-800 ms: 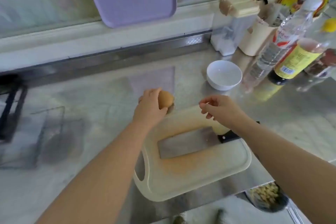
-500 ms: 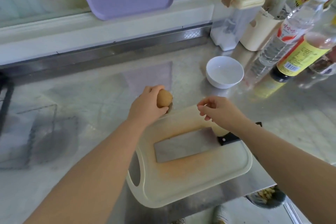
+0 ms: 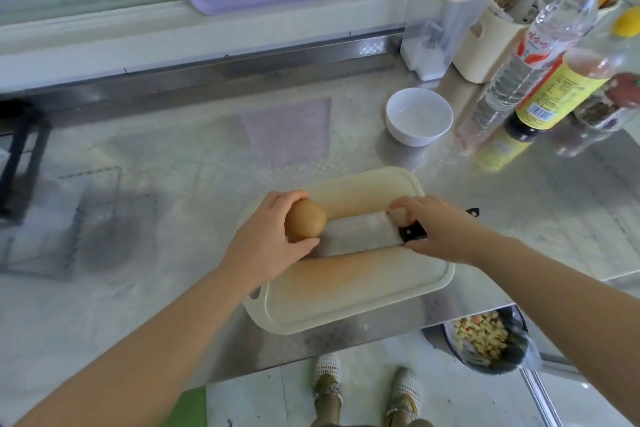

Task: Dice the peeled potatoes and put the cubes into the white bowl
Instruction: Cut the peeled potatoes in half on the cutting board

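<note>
Over the board (image 3: 346,288), left hand (image 3: 266,248) grips a potato (image 3: 304,224); right hand (image 3: 441,230) curls around the knife (image 3: 360,232) handle, near the bowl (image 3: 415,137).

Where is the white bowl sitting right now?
In the head view, the white bowl stands on the counter right of centre, beyond the cutting board and just left of the clear bottle.

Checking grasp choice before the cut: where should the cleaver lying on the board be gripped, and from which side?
By its black handle, from the right and above: the cleaver lies flat on the cutting board, blade leftward, handle under the right hand.
</note>
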Demonstrator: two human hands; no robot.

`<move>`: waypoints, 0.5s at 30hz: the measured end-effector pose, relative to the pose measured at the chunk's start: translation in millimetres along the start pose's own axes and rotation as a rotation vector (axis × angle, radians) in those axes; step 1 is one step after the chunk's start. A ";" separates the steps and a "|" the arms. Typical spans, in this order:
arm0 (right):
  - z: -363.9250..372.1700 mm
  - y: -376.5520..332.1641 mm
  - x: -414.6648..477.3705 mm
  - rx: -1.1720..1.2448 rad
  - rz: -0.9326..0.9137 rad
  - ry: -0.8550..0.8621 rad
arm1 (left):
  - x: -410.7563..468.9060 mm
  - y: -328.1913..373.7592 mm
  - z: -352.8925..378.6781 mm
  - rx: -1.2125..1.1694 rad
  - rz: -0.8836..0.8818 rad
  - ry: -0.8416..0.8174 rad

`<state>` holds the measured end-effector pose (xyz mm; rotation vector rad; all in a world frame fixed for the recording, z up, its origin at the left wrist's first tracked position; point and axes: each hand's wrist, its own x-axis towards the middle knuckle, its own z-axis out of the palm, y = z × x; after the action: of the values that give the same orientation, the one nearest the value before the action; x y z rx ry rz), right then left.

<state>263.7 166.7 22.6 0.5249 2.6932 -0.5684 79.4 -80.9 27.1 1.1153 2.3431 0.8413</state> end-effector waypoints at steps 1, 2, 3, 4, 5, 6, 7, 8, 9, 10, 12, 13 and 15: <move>0.4 1.9 -2.2 -0.013 -0.005 0.003 | -1.9 1.6 -0.9 0.000 0.005 0.015; 1.0 3.9 -5.1 -0.014 0.001 0.010 | -3.8 3.5 -1.5 0.002 0.011 0.028; 1.7 5.7 -8.4 -0.003 0.015 0.023 | -5.7 5.2 -1.3 0.003 0.016 0.037; 3.1 7.1 -11.4 0.017 0.029 0.039 | -7.7 7.1 -0.6 0.002 0.023 0.043; 4.9 7.2 -14.3 0.029 0.039 0.053 | -9.6 9.0 1.3 0.004 0.031 0.045; 7.4 6.8 -16.3 0.028 0.042 0.061 | -11.3 11.5 4.4 0.015 0.035 0.037; 9.6 4.6 -18.2 0.022 0.039 0.069 | -12.8 14.9 8.5 0.026 0.032 0.018; 12.3 2.2 -19.4 0.025 0.030 0.088 | -13.3 18.3 13.7 0.027 0.022 -0.012; 14.7 -0.8 -20.1 0.043 0.027 0.111 | -12.7 21.3 19.9 0.013 0.003 -0.044; 17.4 -3.0 -20.0 0.077 0.032 0.139 | -10.7 24.1 26.2 -0.016 -0.029 -0.075; 21.6 -5.4 -18.7 0.168 0.080 0.191 | -4.9 29.3 37.7 -0.096 -0.125 -0.121; 23.0 -5.4 -17.8 0.212 0.115 0.212 | -1.8 31.9 42.4 -0.122 -0.166 -0.133; 24.8 -5.4 -16.1 0.270 0.178 0.234 | 3.5 37.4 49.4 -0.109 -0.199 -0.128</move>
<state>281.6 146.5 9.2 0.9468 2.7591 -0.8740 126.8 -42.5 15.6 0.8500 2.2295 0.7903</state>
